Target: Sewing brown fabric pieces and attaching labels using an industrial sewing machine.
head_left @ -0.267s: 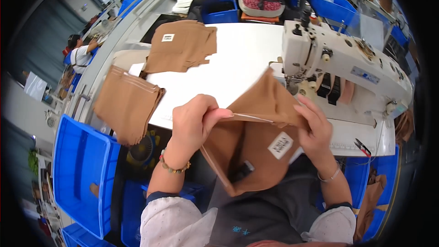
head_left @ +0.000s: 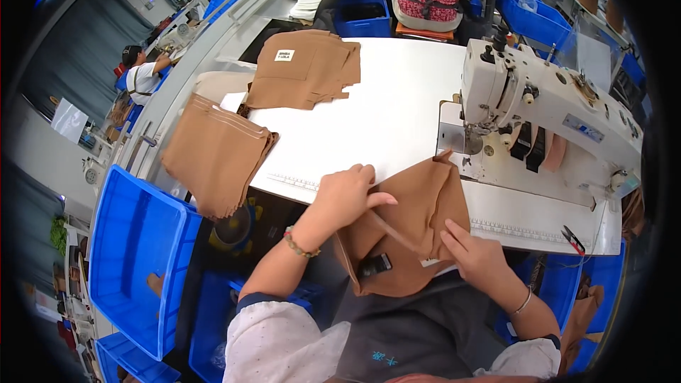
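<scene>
We see the brown cloth at the near edge of the white table, in front of the sewing machine. Its folds gape like a bag, with a small black tag inside, and its far corner points toward the machine.

We find the left hand at the cloth's left side, thumb stretched out and apart from the forefinger; its lower fingers are hidden, so we cannot tell whether they pinch anything. The right hand lies against the right side, fingertips on the fabric. We cannot tell how firm that grip is (the thumb is out of sight).

To the left, we see two brown piles on the table: the far pile bears a white label, and the near pile overhangs the edge. A blue bin stands at the near left. Near the table's right end, we notice small snips.
</scene>
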{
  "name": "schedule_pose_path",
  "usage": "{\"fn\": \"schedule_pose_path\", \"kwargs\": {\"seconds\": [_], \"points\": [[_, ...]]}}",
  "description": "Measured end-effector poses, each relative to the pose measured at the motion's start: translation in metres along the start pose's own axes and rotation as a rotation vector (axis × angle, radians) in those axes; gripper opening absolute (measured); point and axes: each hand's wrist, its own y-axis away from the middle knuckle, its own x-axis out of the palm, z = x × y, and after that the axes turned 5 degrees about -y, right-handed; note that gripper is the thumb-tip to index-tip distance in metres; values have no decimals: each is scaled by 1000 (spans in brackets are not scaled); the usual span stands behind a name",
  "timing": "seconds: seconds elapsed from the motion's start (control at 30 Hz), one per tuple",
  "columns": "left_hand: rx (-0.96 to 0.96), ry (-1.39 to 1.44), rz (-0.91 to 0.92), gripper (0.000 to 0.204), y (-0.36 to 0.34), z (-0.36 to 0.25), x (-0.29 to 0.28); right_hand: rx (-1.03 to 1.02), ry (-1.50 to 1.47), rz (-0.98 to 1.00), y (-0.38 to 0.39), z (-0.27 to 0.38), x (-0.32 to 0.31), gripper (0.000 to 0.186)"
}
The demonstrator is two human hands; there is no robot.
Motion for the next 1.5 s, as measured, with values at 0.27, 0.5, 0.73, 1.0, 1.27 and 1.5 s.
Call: {"fn": "schedule_pose_path", "kwargs": {"seconds": [0.27, 0.5, 0.73, 1.0, 1.27, 1.5], "points": [[98, 383, 16, 28, -23, -26, 27, -12, -88, -11, -3, 13, -10, 41], [-96, 1016, 211, 11, -7, -33, 8, 422, -655, -464, -64, -21, -12, 23], [-155, 1238, 208, 13, -3, -24, -17, 565, -1366, -30, -73, -24, -34, 21], [-124, 1098, -52, 20, -3, -39, -14, 573, -1311, -135, -65, -7, -42, 16], [-21, 849, -39, 9, 1, -48, -29, 538, -1213, -194, -57, -3, -52, 28], [-122, 1041, -24, 9, 4, -45, -23, 428, -994, -143, -55, -3, -54, 13]]}}
